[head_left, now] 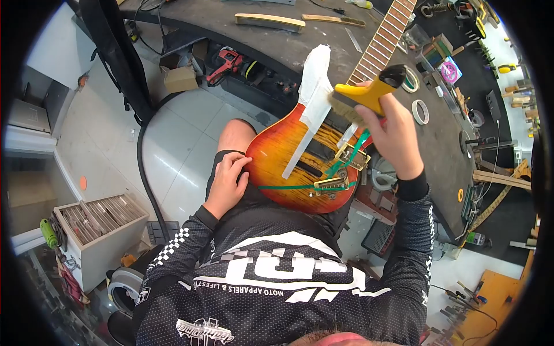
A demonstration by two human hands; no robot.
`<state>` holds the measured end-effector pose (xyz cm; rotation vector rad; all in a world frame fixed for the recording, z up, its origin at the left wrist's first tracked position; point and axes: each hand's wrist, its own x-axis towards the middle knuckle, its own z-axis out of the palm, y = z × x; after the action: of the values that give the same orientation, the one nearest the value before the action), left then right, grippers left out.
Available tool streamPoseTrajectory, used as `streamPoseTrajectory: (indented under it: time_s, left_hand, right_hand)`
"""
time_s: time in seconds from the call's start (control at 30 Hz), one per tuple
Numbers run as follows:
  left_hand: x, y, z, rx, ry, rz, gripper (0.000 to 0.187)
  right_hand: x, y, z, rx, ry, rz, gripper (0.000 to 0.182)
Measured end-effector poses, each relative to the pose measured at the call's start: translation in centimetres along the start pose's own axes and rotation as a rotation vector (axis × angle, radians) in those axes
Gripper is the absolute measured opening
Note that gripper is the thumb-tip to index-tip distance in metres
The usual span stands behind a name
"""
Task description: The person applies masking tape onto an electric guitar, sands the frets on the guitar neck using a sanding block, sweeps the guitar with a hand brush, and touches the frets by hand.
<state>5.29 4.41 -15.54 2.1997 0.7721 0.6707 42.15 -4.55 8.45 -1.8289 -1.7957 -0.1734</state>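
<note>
An electric guitar (271,151) with a red-orange sunburst body lies across my lap, its neck pointing to the upper right. My right hand (395,135) is closed around a brush (369,95) with a yellow handle, a black end and pale bristles. The bristles are over the body near the neck joint. White masking tape (314,86) covers the upper horn and a strip beside the strings' area. Green tape (285,187) runs to the gold bridge (332,184). My left hand (228,181) rests at the body's left edge, fingers loosely bent and slightly apart.
A dark workbench (271,43) stands ahead, bearing a wooden-handled sanding block (270,23) and tape rolls (420,112). Tools hang at the far right. Below the bench is a red power tool (226,64). A white box of flat sheets (101,225) stands at left.
</note>
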Motion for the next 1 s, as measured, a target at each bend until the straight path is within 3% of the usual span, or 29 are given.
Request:
streamPoseTrajectory:
  time_s: [0.13,0.17,0.23,0.3,0.37,0.43,0.5,0.6,0.63,0.73,0.8,0.87,0.93,0.97,1.0]
  left_hand:
    - [1.4,-1.3,-0.3,-0.023,0.055,0.062,0.041]
    - [2.9,-1.3,-1.3,0.023,0.082,0.089,0.037]
    - [7.4,-2.0,-2.9,-0.011,0.253,0.098,0.034]
    - [13.6,-2.5,-5.1,-0.287,0.37,-0.026,0.032]
    - [20.7,0.5,-7.6,-0.179,0.499,0.144,0.033]
    - [27.1,2.0,-9.8,0.082,0.373,0.337,0.034]
    - [33.8,1.4,-9.8,0.397,0.391,0.602,0.04]
    - [39.3,-1.3,-8.4,0.678,0.172,0.406,0.049]
    - [40.2,-2.1,-8.2,0.711,0.05,0.332,0.048]
    - [41.6,-2.6,-8.7,0.768,0.016,0.468,0.039]
    - [41.2,-2.2,-8.6,0.669,0.118,0.517,0.034]
    - [39.4,0.4,-8.7,0.48,0.238,0.425,0.031]
    - [37.3,2.6,-7.9,0.056,0.311,0.211,0.026]
    - [36.0,3.7,-7.4,-0.303,0.277,0.075,0.026]
    - [34.5,5.2,-7.0,-0.658,0.234,-0.067,0.026]
  right_hand:
    - [-0.8,2.0,-5.7,-0.313,0.081,0.059,0.035]
    - [-2.0,3.5,-7.1,-0.3,0.126,0.247,0.041]
    - [-4.5,8.4,-10.4,-0.273,0.205,0.4,0.06]
    - [-8.2,15.1,-12.9,-0.226,0.229,0.455,0.061]
    - [-13.0,21.4,-14.3,0.015,0.247,0.642,0.062]
    - [-18.2,27.0,-15.1,0.291,0.274,0.818,0.062]
    - [-23.0,29.6,-14.9,0.294,0.367,0.955,0.063]
    - [-31.3,34.8,-15.1,0.09,0.367,1.144,0.068]
    - [-32.5,35.3,-14.5,-0.247,0.37,1.229,0.063]
    - [-26.8,27.9,-11.6,-0.915,0.396,1.106,0.053]
    - [-22.9,27.1,-9.9,-0.777,0.526,0.788,0.046]
    - [-14.8,22.1,-7.7,-0.733,0.617,0.556,0.041]
    - [-8.6,20.2,-5.2,-0.199,0.63,0.468,0.034]
    - [-5.6,19.2,-3.9,0.289,0.571,0.515,0.029]
    - [-2.6,19.3,-2.0,0.435,0.535,0.405,0.03]
